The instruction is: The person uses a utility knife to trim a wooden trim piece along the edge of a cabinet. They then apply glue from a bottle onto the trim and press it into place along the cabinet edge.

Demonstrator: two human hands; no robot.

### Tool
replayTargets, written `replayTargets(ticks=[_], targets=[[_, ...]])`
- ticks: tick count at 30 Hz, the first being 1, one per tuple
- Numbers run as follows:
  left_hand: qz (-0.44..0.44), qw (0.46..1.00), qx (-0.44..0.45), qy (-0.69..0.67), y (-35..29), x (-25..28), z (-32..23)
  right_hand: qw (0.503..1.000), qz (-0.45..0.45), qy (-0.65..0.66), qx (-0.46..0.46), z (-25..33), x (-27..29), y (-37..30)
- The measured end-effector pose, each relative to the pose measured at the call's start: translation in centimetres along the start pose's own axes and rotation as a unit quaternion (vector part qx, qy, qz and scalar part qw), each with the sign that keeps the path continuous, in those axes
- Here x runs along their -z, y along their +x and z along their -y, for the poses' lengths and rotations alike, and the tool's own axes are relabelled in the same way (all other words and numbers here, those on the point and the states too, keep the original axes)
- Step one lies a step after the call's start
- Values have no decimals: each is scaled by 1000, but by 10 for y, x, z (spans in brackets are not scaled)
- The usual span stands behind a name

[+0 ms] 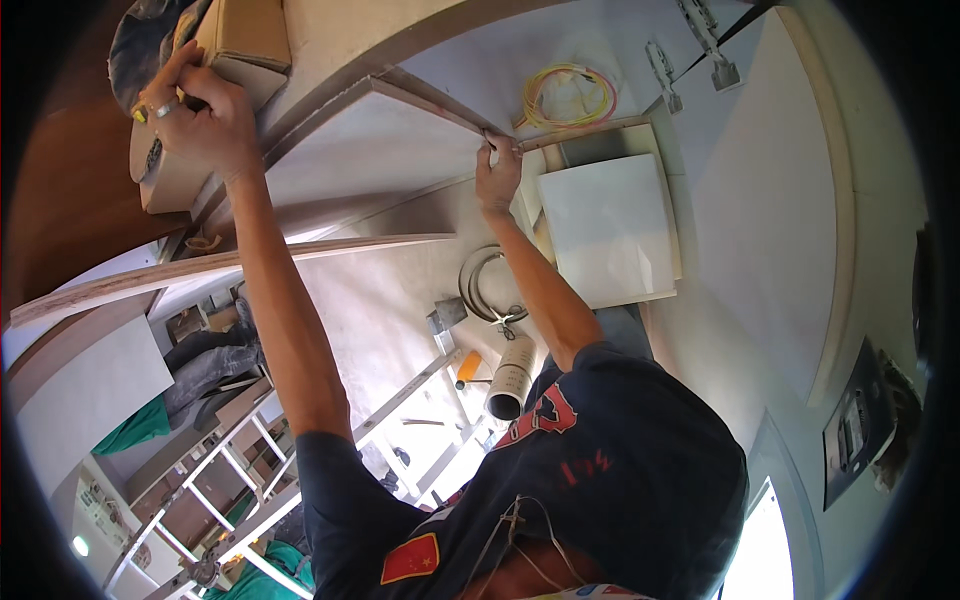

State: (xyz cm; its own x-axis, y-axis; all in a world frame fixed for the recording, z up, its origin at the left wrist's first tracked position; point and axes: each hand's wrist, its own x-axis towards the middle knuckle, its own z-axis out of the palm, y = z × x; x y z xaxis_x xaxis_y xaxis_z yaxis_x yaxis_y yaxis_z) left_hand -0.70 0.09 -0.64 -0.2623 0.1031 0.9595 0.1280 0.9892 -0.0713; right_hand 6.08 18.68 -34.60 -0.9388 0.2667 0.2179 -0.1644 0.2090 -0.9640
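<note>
At the upper left, my left hand [205, 120] is over an open cardboard box [155, 190] and beside a second cardboard box [250, 35]. Its fingers are curled, with a ring on one; a small yellow thing [139, 114] shows at the fingertips, too hidden to name. My right hand [498, 175] reaches up near the upper middle, its fingers closed at the end of a white panel [370, 140] with a bare wooden edge. That panel stretches left toward the curved wooden frame. What the right fingertips press on is partly hidden.
A coil of yellow and red wire [568, 97] lies beyond my right hand. Beside my right forearm is a white box-shaped unit [608, 230]. A white door [770, 200] with metal hinges [722, 72] stands right. Below are a ladder [225, 455], a cardboard tube [512, 375] and a hose coil [470, 285].
</note>
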Motion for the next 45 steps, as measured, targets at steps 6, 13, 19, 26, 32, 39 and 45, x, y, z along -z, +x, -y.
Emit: replayTargets(ticks=[6, 13, 19, 26, 32, 39, 45], targets=[[-11, 999, 21, -33, 3, 0, -8, 1000, 6, -21, 22, 5, 1, -7], [1, 999, 12, -33, 3, 3, -10, 995, -20, -35, -86, -126, 19, -13], [10, 999, 8, -34, 4, 4, -1, 991, -16, 13, -135, -138, -8, -27], [5, 995, 50, -86, 3, -2, -15, 994, -28, -21, -100, -150, -32, -41], [13, 998, 42, -55, 0, 11, -1, 998, -8, 2, -55, -91, -26, -36], [-6, 998, 42, -47, 2, -4, -9, 997, 3, -58, -57, -102, -25, -26], [-4, 996, 39, -83, 3, -9, -3, 987, 51, -137, -71, -150, -10, -26]])
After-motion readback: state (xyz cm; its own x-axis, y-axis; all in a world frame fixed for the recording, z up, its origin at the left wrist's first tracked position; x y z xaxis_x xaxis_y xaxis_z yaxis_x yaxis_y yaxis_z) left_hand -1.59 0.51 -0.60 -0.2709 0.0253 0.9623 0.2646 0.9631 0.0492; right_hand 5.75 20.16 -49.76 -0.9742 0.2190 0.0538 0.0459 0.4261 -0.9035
